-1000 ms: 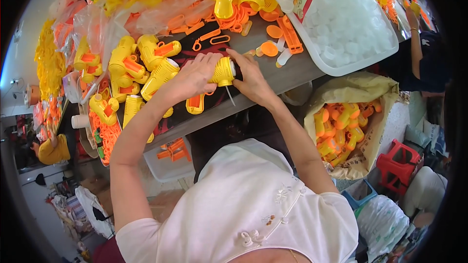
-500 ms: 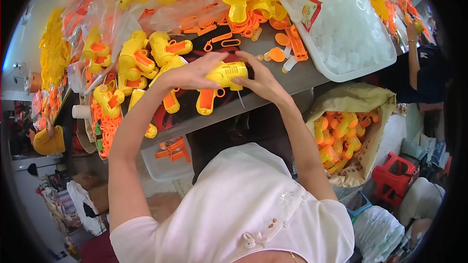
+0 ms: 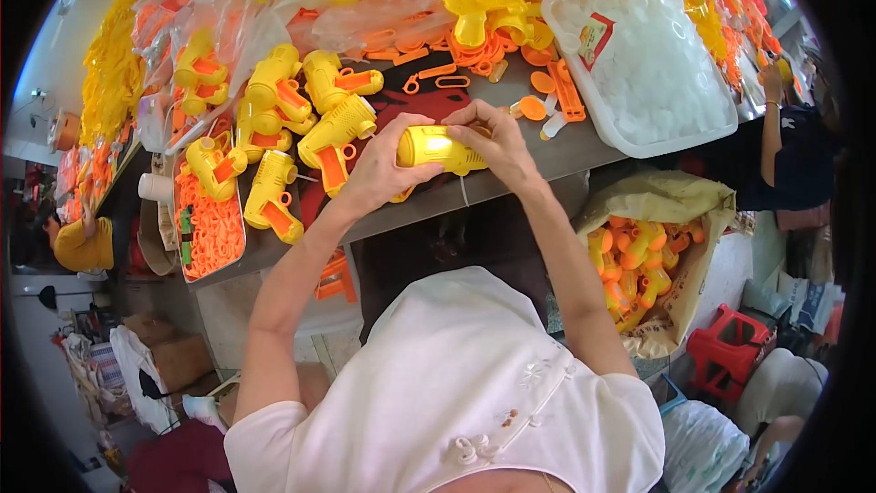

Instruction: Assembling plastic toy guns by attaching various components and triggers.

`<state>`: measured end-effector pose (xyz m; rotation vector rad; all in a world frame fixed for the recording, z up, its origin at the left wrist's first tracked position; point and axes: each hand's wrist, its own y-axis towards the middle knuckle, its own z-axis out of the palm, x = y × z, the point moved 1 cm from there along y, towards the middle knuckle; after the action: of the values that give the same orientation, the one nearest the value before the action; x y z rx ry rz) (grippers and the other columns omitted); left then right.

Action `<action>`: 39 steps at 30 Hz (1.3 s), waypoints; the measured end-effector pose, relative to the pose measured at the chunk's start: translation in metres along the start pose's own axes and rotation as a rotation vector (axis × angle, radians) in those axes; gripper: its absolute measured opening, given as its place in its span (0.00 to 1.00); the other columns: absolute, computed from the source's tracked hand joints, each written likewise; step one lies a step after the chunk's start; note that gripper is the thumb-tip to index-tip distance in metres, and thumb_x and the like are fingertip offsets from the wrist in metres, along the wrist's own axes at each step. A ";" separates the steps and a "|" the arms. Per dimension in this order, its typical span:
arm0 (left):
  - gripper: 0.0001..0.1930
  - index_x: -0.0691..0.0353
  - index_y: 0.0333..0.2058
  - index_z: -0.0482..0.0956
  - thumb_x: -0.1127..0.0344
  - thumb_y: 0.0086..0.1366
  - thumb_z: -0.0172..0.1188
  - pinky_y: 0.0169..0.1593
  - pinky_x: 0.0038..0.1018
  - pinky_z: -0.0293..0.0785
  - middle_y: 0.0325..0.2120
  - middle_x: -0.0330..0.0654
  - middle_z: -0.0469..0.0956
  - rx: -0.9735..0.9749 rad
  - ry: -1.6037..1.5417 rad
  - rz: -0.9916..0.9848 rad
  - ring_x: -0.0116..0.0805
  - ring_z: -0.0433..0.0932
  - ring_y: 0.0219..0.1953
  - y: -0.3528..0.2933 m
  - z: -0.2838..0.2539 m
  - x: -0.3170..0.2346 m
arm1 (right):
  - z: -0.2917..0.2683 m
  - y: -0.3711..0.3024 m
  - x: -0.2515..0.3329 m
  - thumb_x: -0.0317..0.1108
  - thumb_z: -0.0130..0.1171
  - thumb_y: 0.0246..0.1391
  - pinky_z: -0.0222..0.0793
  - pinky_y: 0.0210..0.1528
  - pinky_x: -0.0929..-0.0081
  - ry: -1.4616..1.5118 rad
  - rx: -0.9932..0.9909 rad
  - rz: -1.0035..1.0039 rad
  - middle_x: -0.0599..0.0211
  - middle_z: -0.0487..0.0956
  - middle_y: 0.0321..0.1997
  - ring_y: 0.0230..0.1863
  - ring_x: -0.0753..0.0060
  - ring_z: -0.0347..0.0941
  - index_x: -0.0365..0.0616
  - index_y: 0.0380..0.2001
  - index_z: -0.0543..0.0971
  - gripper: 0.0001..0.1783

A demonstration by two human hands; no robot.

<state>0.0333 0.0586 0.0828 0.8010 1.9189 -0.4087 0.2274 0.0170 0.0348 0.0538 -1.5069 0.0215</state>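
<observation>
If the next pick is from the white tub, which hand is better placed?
Probably the right hand: it is on the side nearer the white tub, while the left hand is farther off, at the far end of the yellow toy. Both hands hold the toy, though.

We wear a white top with 2 short sleeves in the same cloth. A slanting seam crosses its right side, with pale flower stitching, 1 small brown motif and a looped white knot at its near end. Our left hand and right hand are bare.
</observation>
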 end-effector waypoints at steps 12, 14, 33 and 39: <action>0.27 0.60 0.51 0.69 0.67 0.53 0.70 0.51 0.30 0.69 0.43 0.43 0.72 -0.127 -0.077 0.096 0.37 0.74 0.47 -0.027 -0.026 -0.010 | 0.013 -0.016 0.041 0.32 0.73 0.39 0.68 0.54 0.70 -0.282 0.010 -0.196 0.60 0.73 0.52 0.51 0.64 0.72 0.41 0.56 0.68 0.39; 0.28 0.59 0.50 0.70 0.66 0.50 0.73 0.51 0.29 0.70 0.45 0.42 0.73 -0.063 -0.294 -0.024 0.37 0.74 0.48 -0.035 -0.037 -0.006 | 0.017 -0.023 0.050 0.31 0.73 0.39 0.68 0.53 0.70 0.069 0.110 -0.035 0.60 0.73 0.52 0.49 0.64 0.73 0.42 0.56 0.69 0.38; 0.30 0.65 0.48 0.73 0.66 0.45 0.73 0.46 0.27 0.75 0.40 0.40 0.79 -0.399 -0.230 0.063 0.28 0.78 0.41 -0.040 -0.055 -0.008 | 0.050 -0.028 0.018 0.35 0.48 0.66 0.72 0.52 0.71 0.256 0.068 -0.130 0.58 0.73 0.54 0.51 0.64 0.76 0.35 0.62 0.60 0.26; 0.38 0.63 0.55 0.68 0.65 0.43 0.75 0.56 0.30 0.71 0.46 0.44 0.75 -0.337 -0.771 0.282 0.34 0.75 0.50 -0.036 -0.058 0.000 | 0.056 -0.032 0.012 0.28 0.49 0.64 0.70 0.55 0.71 0.193 0.073 -0.139 0.58 0.74 0.54 0.53 0.66 0.73 0.35 0.62 0.61 0.25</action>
<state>-0.0294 0.0665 0.1079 0.5615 1.0959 -0.1699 0.1738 -0.0177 0.0498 0.2090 -1.3062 -0.0292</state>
